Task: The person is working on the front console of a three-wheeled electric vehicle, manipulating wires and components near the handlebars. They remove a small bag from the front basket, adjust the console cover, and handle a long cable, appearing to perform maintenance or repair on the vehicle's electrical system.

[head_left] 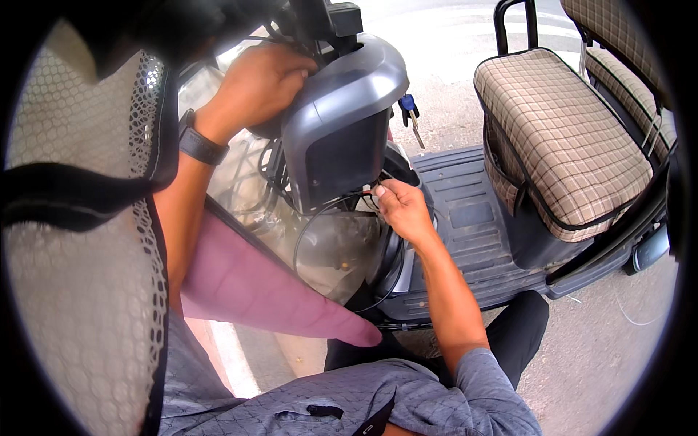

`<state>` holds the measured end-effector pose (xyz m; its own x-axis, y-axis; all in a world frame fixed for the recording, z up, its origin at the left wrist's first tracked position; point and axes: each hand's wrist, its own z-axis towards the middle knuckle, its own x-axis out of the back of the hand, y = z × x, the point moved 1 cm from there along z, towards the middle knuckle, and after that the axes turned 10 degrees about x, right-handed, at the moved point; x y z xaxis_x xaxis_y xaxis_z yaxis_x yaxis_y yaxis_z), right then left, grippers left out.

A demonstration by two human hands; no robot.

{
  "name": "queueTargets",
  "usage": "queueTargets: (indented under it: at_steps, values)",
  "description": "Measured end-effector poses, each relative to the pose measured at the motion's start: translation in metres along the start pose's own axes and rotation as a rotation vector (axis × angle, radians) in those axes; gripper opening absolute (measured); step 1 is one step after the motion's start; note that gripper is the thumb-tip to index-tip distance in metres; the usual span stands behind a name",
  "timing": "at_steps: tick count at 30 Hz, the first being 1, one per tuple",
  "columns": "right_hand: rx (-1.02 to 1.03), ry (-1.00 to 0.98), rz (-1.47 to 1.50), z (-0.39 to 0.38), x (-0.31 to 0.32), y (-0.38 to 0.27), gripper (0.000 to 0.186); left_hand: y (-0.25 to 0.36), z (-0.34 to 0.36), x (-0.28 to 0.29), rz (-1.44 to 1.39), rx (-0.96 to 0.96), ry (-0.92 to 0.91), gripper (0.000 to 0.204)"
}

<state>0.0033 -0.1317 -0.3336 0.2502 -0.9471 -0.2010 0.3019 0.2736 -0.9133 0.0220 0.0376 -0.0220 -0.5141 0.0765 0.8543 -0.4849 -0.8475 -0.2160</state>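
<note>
Right hand [404,209], fingertips clamped on thin wires [363,194], grey vehicle housing [345,134] just above; left hand [267,76], curled, grasp undeterminable; apparent wire-handling step, calling for a steady pinch.

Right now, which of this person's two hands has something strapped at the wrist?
The left hand, up beside the grey housing: a black band circles its wrist. The right hand, by the housing's bottom edge, has a bare wrist.

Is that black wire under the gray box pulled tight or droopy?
Droopy: the black wire bows out in a wide curve below the gray box, near the right hand.
</note>
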Motion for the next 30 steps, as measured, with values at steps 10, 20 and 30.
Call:
queueTargets:
  at_steps: [10,20,30]
  values:
    - [0.014,-0.002,-0.003,0.001,-0.011,0.002,0.022,-0.019,0.006,0.015,-0.020,0.042,-0.156,0.029]
    - [0.021,-0.017,-0.031,0.002,-0.015,-0.002,0.022,-0.032,0.000,0.018,-0.024,-0.085,-0.176,0.039]
    - [0.061,-0.004,-0.061,0.002,-0.013,-0.003,0.022,-0.012,-0.003,0.003,0.140,-0.038,-0.144,0.038]
